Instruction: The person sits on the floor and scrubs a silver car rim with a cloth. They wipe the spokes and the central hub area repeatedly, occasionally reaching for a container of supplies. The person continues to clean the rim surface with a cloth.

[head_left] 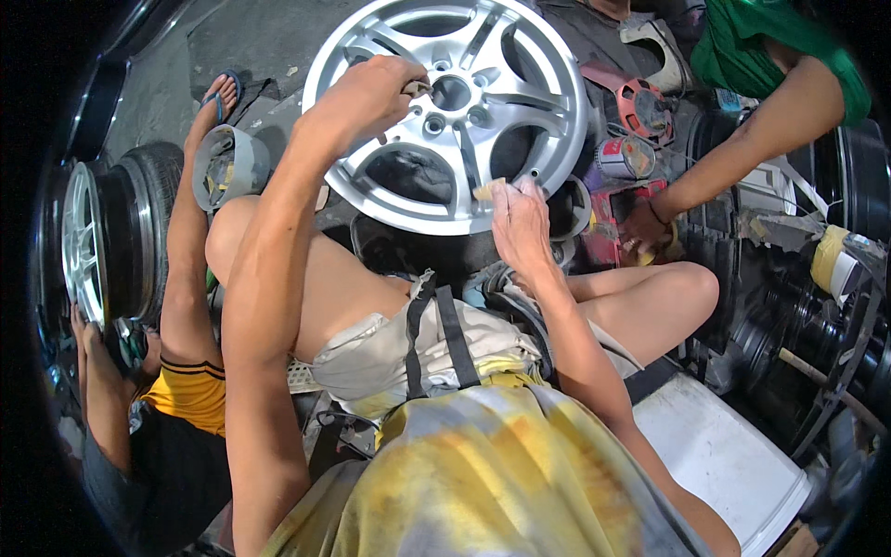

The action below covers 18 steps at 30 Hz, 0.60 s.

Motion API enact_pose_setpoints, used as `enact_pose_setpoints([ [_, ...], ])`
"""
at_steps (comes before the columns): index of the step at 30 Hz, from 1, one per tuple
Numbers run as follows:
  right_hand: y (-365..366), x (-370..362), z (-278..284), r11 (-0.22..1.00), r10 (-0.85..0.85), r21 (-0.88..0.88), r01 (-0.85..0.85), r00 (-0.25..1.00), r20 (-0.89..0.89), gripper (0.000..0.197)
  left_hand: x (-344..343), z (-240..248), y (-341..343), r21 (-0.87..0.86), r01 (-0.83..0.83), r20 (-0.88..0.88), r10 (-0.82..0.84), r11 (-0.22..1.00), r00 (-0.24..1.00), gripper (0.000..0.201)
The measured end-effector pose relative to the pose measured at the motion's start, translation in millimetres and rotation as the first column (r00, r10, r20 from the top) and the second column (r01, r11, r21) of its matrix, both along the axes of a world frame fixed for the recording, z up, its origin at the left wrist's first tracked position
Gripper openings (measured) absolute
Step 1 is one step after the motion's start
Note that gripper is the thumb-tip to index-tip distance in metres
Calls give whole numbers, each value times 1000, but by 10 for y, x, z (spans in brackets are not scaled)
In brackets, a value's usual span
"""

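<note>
A silver multi-spoke alloy wheel rim [452, 132] lies face up in front of me. My left hand [367, 97] is over its left spokes, fingers curled round a small folded grey-brown piece [418, 87] beside the hub. Whether that piece is cloth or abrasive paper I cannot make out. At the rim's near edge, my right hand [522, 223] pinches a tan piece of sandpaper [488, 190] against the metal. Pale dust whitens the right fingers.
A grey bucket [230, 167] stands left of the rim. Beyond it, another person's hands touch an upright wheel [85, 246]. On the right, a co-worker's hand [648, 227] reaches by a red container. A tin can [624, 158], an orange-red tool [642, 107] and a white box [719, 455] are nearby.
</note>
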State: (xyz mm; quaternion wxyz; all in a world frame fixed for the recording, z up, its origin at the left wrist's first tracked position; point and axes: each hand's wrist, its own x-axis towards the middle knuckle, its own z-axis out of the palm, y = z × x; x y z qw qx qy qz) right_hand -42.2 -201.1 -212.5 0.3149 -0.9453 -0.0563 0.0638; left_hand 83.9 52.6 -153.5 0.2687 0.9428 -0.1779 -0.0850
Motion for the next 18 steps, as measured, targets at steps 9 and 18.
enact_pose_setpoints([
  [9,353,-164,-171,941,42,-337,-12,996,81,29,71,-29,-28,48,25,-58,-22,999,998,40],
  [18,163,-250,-143,985,-53,-162,59,998,38,27,70,30,-92,22,36,-93,-34,999,995,37],
])
